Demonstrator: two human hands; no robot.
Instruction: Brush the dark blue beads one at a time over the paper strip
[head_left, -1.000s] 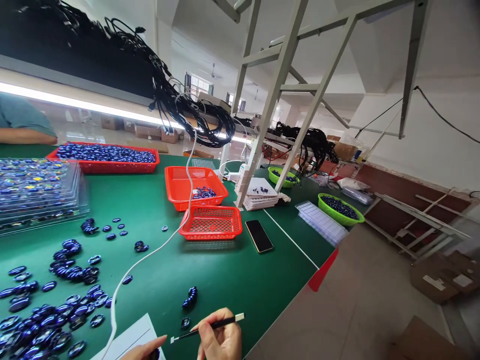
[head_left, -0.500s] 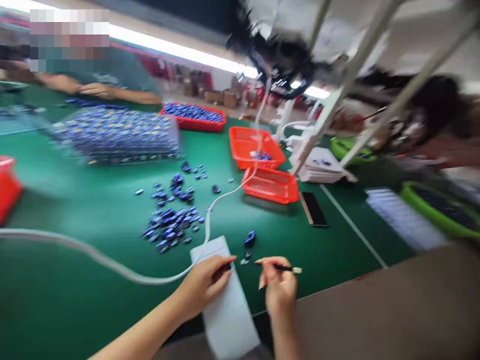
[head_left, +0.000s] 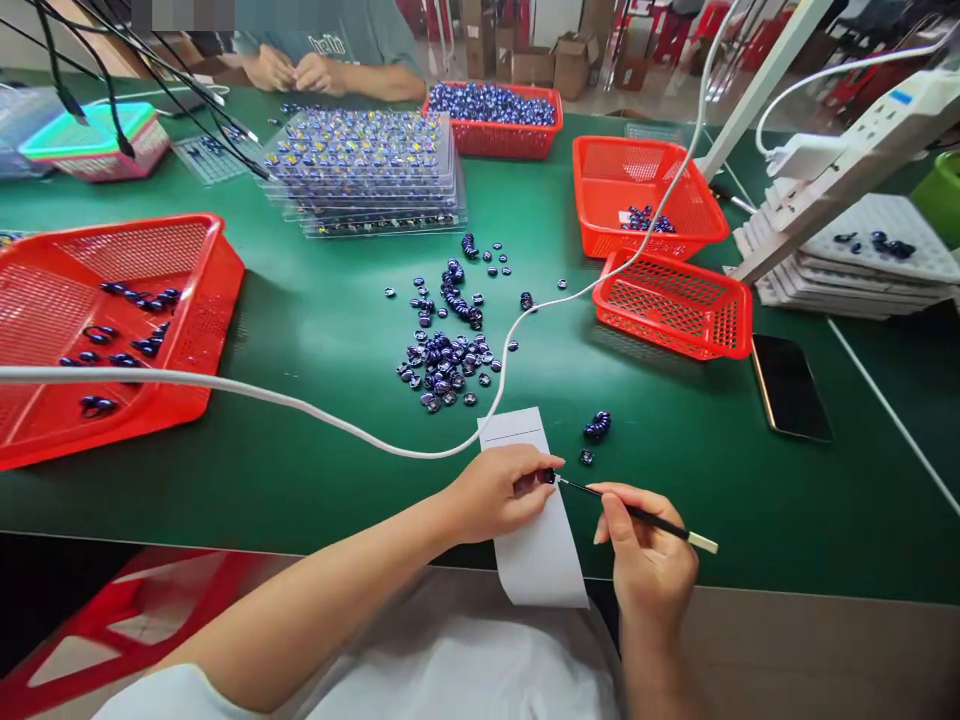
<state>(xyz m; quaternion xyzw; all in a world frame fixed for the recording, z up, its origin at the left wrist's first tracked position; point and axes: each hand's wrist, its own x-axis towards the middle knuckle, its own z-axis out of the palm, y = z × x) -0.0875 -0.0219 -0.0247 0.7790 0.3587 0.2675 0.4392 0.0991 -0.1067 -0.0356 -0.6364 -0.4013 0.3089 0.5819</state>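
Note:
Between thumb and fingertips, my left hand (head_left: 506, 492) pinches a small dark bead (head_left: 550, 476) above a strip of white paper (head_left: 536, 545). My right hand (head_left: 651, 545) grips a thin black paintbrush (head_left: 660, 522) with a pale end. The brush's tip meets or nearly meets the bead; I cannot tell which. Just beyond the hands lie a short row of dark blue beads (head_left: 598, 426) and one single bead (head_left: 586, 457). A loose heap of shiny blue beads (head_left: 446, 365) is spread farther off on the green table (head_left: 337, 310).
A white cable (head_left: 390, 449) crosses the table and the paper's far edge. Red baskets (head_left: 217, 290) stand left and at the back right (head_left: 675, 320). A phone (head_left: 791, 388) lies right. Stacked clear trays (head_left: 367, 185) are at the back, near another person's hands (head_left: 304, 72).
The view has turned left and down, bringing the left basket and my lap into sight. The brush now points at the bead in my left hand, with its tip close against it.

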